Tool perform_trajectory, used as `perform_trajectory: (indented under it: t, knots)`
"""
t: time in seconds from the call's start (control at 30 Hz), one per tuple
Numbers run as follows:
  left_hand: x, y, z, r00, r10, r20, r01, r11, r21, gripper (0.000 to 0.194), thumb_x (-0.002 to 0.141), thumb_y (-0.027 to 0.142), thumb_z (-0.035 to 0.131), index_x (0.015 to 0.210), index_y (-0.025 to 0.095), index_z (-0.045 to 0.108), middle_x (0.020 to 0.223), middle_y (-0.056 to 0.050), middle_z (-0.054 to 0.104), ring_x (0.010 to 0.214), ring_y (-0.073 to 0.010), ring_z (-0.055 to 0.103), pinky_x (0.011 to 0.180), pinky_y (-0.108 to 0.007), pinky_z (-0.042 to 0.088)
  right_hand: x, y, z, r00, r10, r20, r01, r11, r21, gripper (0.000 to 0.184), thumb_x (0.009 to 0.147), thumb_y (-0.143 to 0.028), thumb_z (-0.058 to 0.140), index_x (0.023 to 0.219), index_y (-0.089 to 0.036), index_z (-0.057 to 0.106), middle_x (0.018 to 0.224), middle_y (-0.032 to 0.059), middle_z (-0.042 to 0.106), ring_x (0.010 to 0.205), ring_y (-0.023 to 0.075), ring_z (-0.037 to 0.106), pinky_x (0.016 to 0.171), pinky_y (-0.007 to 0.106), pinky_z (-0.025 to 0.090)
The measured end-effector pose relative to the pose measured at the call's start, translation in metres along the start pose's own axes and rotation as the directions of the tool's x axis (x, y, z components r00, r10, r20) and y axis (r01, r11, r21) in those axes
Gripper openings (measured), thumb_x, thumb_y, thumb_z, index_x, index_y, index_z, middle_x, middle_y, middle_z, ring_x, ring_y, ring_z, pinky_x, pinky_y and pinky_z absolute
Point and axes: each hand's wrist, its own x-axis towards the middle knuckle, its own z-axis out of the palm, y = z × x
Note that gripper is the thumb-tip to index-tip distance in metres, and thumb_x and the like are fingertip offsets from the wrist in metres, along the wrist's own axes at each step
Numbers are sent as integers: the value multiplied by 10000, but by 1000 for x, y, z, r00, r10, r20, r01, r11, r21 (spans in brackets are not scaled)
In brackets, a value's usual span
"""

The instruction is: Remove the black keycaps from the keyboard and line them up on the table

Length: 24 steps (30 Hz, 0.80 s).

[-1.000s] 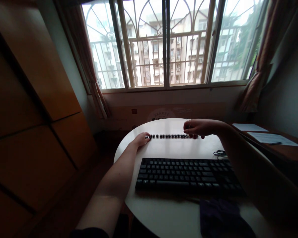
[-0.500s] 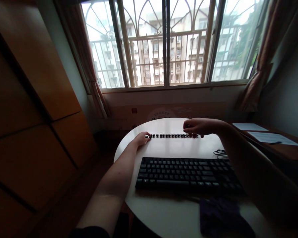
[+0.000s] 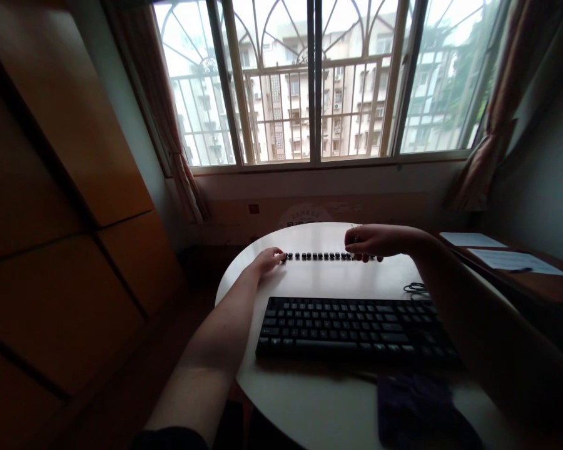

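A row of small black keycaps (image 3: pixel 326 255) runs across the far half of the white round table (image 3: pixel 319 278). At the row's left end, my left hand (image 3: pixel 265 259) has its fingers closed on a keycap (image 3: pixel 284 257). Over the right part of the row, my right hand (image 3: pixel 370 240) is palm down with curled fingers. They grip a small dark thing with thin wires, mostly hidden by the fingers. Nearer to me lies a black keyboard (image 3: pixel 338 326), its right end partly covered by my right forearm.
A coiled black cable (image 3: pixel 416 289) lies behind the keyboard. In front of it is a dark purple cloth (image 3: pixel 417 406). On the right, papers (image 3: pixel 516 261) and a pen (image 3: pixel 520 270) rest on a brown surface. A wooden cabinet (image 3: pixel 51 156) stands left, a barred window (image 3: pixel 314 81) ahead.
My left hand's fingertips have shifted slightly right and closed together at the row's left end. My right hand has barely moved, a touch to the left.
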Motion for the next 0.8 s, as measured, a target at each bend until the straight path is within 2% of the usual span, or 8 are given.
perform_trajectory:
  t: [0.1,0.23,0.37,0.47,0.57,0.7,0.8]
  knots:
    - [1,1,-1,999,-21,-41,21,1000,-6,318,910,360,504,1041,159,713,870,-58,732,798,-185,651,722,-260,464,-2,-7,4,992,-93,87,89,994,56,286,909,-439,567,959,-159,596,822,73,680,683,150,629,484,194,457]
    - [-1,3,-4,993,-29,-112,28,1000,-11,309,915,352,495,1023,171,720,933,-63,736,859,-190,650,767,-262,461,-3,-16,11,957,-227,182,204,969,138,289,927,-436,535,978,-157,588,808,51,674,705,144,628,523,194,470]
    - [-1,3,-8,980,-51,-192,49,999,-12,309,924,359,475,968,185,726,970,-62,736,902,-194,647,783,-262,458,-3,-20,14,939,-283,198,249,952,179,289,929,-435,536,982,-156,592,810,41,673,707,138,628,541,199,481]
    - [1,1,-11,965,-78,-250,77,997,-14,324,934,363,449,924,192,724,962,-61,737,915,-199,647,784,-266,454,0,-27,23,930,-328,164,284,927,243,264,925,-415,557,966,-156,584,799,38,672,707,136,639,534,193,481]
    - [1,-1,-12,948,-104,-302,104,994,-16,342,941,365,424,901,196,718,956,-64,736,915,-206,646,780,-274,447,12,-40,46,897,-428,105,371,862,344,243,919,-406,573,934,-163,563,795,30,667,674,127,641,506,186,474]
    - [1,-3,-14,926,-128,-356,129,991,-20,359,948,375,401,878,201,707,910,-66,733,878,-213,647,758,-287,439,34,-59,93,842,-539,20,467,746,475,279,903,-452,587,907,-175,549,750,2,644,558,98,588,456,178,426]
    - [2,-4,-14,912,-139,-385,139,990,-27,364,953,376,389,871,202,699,906,-67,732,876,-211,648,761,-286,435,46,-66,123,855,-515,-70,478,727,492,293,914,-472,561,916,-179,563,684,-16,612,514,96,524,457,195,397]
